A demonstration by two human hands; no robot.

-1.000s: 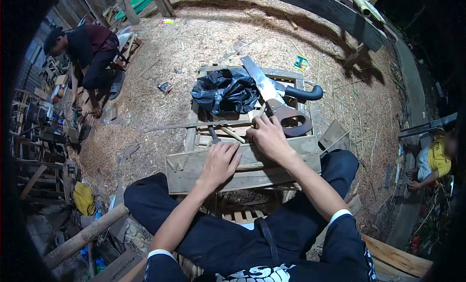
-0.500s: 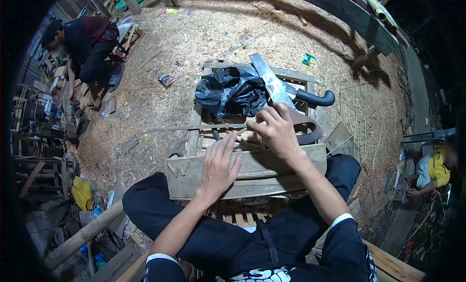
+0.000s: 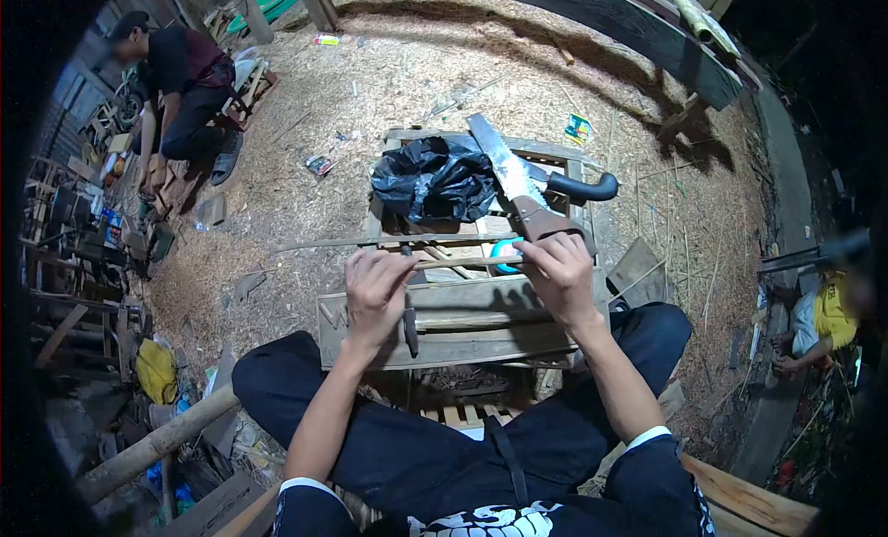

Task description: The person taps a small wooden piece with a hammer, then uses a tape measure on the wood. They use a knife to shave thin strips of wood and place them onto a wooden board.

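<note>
A thin wooden strip [image 3: 462, 261] spans between my hands above the small wooden bench. My left hand [image 3: 373, 292] is closed on its left end, and my right hand [image 3: 562, 276] pinches the right end. Just behind the strip, a light-blue ring [image 3: 506, 250] is partly covered by it. A handsaw [image 3: 502, 162] lies on the bench slats [image 3: 592, 199], its brown handle touching or just behind my right fingers. Beside my left hand is a dark, narrow object [image 3: 410, 332] whose kind I cannot make out.
A crumpled black plastic bag [image 3: 433, 181] and a black curved handle [image 3: 585, 186] lie on the bench's far side. Another long stick [image 3: 324, 244] crosses it. Sawdust covers the ground [image 3: 305, 204]. One person [image 3: 190, 93] crouches at left; another [image 3: 823, 315] is at right.
My hands have spread apart, and the left has gone from loose fingers to gripping the strip's end. The strip now lies level between them, and the light-blue ring has come into sight.
</note>
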